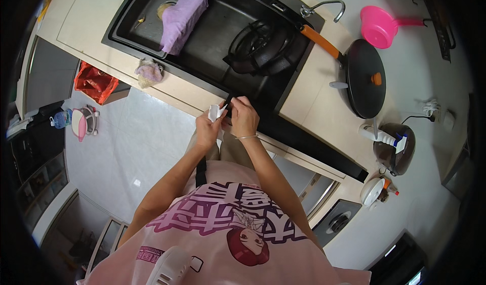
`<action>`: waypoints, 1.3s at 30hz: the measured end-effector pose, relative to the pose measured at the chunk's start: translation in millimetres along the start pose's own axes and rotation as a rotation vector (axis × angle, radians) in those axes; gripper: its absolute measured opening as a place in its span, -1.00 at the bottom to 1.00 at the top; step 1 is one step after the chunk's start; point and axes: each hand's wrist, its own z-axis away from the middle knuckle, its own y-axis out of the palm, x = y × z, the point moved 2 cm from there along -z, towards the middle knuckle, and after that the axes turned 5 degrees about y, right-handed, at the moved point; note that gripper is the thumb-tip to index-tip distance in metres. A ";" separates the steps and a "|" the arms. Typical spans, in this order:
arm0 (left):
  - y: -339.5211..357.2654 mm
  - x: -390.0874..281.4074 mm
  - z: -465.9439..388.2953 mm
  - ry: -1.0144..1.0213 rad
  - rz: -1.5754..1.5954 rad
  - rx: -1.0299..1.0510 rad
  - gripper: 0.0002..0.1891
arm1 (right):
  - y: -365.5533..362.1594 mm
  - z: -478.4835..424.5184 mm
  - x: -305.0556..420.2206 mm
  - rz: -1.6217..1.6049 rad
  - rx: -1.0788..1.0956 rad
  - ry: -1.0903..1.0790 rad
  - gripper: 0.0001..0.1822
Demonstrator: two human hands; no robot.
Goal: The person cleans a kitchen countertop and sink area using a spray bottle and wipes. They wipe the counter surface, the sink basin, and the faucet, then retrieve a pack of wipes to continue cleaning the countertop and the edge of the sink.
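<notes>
My left hand [208, 130] pinches a crumpled white piece of tissue or thin cloth [215, 112] at the front edge of the counter. Close beside it, my right hand [245, 118] has its fingers curled over the near end of a long black panel [311, 142]. Whether those fingers grip the panel or a bit of the white piece is hidden. The panel runs along the counter's front edge to the right. Beyond my hands lies a black sink [212, 38] with black pan supports [262, 46] in it and a purple cloth [184, 23] draped over its divider.
A mesh scrubber [149, 72] lies on the counter's front edge. A lidded wok [364, 80] with an orange handle, a spray bottle [379, 135] and a dark appliance [395, 152] stand at the right. A faucet [324, 9] rises behind the sink. An open drawer [114, 91] holds a red bag.
</notes>
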 end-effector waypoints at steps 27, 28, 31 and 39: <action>8.7 7.5 7.0 -0.132 0.149 -0.068 -0.67 | -34.0 -54.2 0.6 0.443 0.789 -0.713 -0.88; 8.6 7.7 6.7 -0.132 0.135 -0.067 -0.67 | -34.3 -53.9 0.2 0.451 0.785 -0.735 -0.87; 9.8 7.8 6.7 -0.121 0.180 -0.066 -0.66 | -35.9 -52.1 -4.1 0.468 0.775 -0.768 -0.87; 10.5 11.4 6.7 -0.118 0.183 -0.082 -0.66 | -61.1 -42.6 -19.8 0.550 0.796 -0.791 -0.86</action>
